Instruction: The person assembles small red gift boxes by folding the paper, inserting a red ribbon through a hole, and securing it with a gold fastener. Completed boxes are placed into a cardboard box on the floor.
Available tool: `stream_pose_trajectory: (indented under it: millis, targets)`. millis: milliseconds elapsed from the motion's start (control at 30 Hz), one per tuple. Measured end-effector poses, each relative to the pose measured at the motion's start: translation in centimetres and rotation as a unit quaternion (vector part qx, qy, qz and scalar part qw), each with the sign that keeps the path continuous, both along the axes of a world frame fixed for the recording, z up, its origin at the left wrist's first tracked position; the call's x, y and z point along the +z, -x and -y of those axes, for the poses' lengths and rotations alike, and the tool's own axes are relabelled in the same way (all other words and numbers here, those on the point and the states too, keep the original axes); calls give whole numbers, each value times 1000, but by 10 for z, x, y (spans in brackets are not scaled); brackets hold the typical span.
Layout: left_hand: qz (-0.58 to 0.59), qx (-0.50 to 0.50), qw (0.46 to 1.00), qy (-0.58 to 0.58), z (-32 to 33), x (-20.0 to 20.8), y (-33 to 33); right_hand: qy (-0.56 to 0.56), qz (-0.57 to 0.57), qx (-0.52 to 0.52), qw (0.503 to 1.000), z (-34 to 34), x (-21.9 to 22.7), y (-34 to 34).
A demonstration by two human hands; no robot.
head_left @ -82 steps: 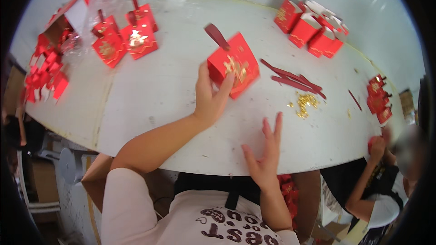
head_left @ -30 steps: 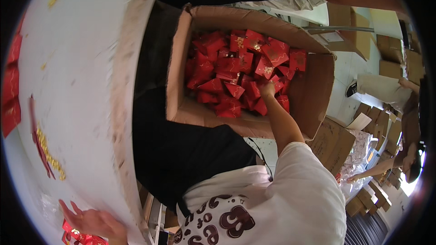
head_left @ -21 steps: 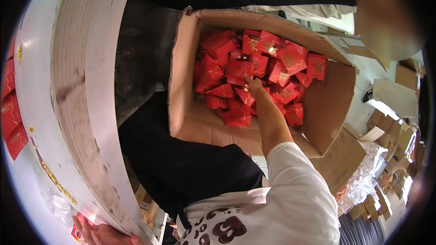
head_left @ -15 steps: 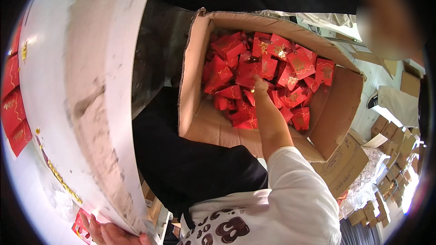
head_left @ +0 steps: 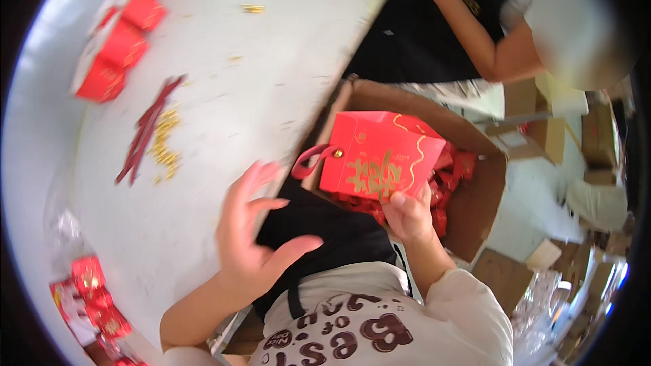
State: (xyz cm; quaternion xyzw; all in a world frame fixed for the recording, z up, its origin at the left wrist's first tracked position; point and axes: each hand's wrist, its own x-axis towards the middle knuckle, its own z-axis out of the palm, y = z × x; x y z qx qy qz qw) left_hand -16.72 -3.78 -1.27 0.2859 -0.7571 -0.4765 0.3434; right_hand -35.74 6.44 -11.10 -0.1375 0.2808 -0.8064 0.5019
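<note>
My right hand [head_left: 409, 215] grips a red gift box [head_left: 373, 152] by its lower right corner. The box has gold lettering, wavy gold lines and a dark red ribbon loop [head_left: 313, 161] fixed by a gold bead. It is raised above an open cardboard carton [head_left: 489, 207] that holds many similar red boxes [head_left: 444, 179]. My left hand [head_left: 247, 224] hangs over the table edge, left of the gift box, fingers spread and nothing in them.
On the white table [head_left: 224, 88] lie dark red ribbons [head_left: 146, 132] and a scatter of gold beads [head_left: 165, 146]. Red boxes [head_left: 115, 54] line its far left side. Another person's arm [head_left: 468, 30] is at the top right. Flattened cardboard [head_left: 502, 278] lies at the right.
My right hand has come up out of the carton with a gift box. My left hand has lifted from the table edge toward it. The view has swung toward the table.
</note>
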Motion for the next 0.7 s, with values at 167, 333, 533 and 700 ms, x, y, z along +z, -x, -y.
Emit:
stream_pose_trajectory:
  millis: [167,333,533,700]
  targets:
    - [-123,74,970,-196,8,41,-51,45,-64,122,989,11,54,-66]
    - [-169,147,949,-221,-4,71,-120,18,-48,278,959,20,67,-126]
    - [-48,225,970,-78,-11,87,-180,111,-466,5,878,42,85,-165]
    - [-21,242,962,-124,-17,80,-190,213,-649,1,730,64,124,-211]
